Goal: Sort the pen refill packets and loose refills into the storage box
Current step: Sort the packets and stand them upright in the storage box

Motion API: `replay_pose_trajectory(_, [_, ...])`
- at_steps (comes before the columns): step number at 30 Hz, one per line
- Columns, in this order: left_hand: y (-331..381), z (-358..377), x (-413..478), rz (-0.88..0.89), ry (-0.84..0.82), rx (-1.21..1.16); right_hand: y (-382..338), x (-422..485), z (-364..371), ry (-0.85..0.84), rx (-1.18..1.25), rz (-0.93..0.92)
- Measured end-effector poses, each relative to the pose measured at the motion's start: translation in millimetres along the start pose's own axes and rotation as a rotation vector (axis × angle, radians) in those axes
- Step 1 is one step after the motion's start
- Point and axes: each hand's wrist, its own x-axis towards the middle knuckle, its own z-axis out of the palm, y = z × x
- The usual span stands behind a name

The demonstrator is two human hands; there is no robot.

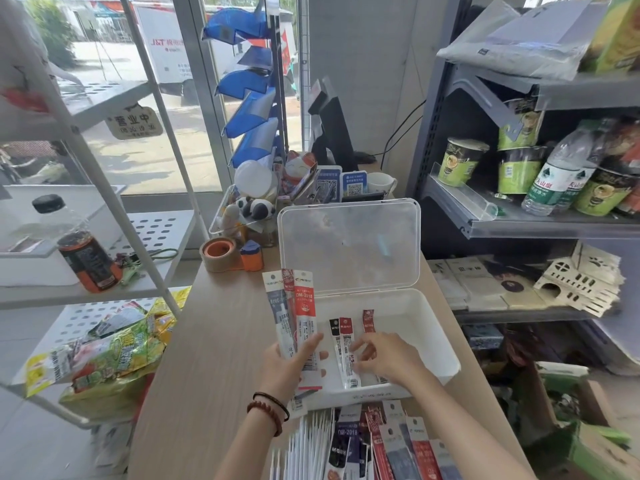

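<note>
From the head camera, the white rectangular plastic storage box sits open on the light wood-grain table, toward its right edge, with the clear hinged lid standing upright behind it. Inside, near the box's front-left corner, lie three narrow refill packets, one with a black header and two with red ones, side by side and pointing toward the lid.

The left hand, with bead bracelets at the wrist, has its fingers curled around a fanned bunch of long clear packets with grey and red labels, held upright just left of the box's left wall. The right hand is inside the box, its fingers loosely spread with the tips touching the packets lying there; whether it pinches one cannot be told.

At the table's near edge a pile of assorted refill packets and a row of white loose refills lie just in front of the box.

Behind the box, at the far edge, stand a brown tape roll in an orange dispenser and a clear tray of small trinkets.
</note>
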Motion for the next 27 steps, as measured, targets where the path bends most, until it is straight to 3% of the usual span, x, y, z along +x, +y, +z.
replay_pose_trajectory(5, [2, -1, -1, -0.029, -0.017, -0.026, 1, 1, 0, 0.035, 0.041, -0.004])
replay_pose_trajectory(9, [2, 0, -1, -0.078, -0.048, -0.056, 1, 0, -6, 0.171, 0.38, -0.038])
replay_pose_trajectory(16, [2, 4, -4, 0.023, -0.065, 0.082, -25, -17, -16, 0.041, 0.61, -0.135])
replay_pose_trajectory(27, [22, -13, -7, 0.15, -0.088, 0.174, -64, -13, -17, 0.038, 0.878, -0.158])
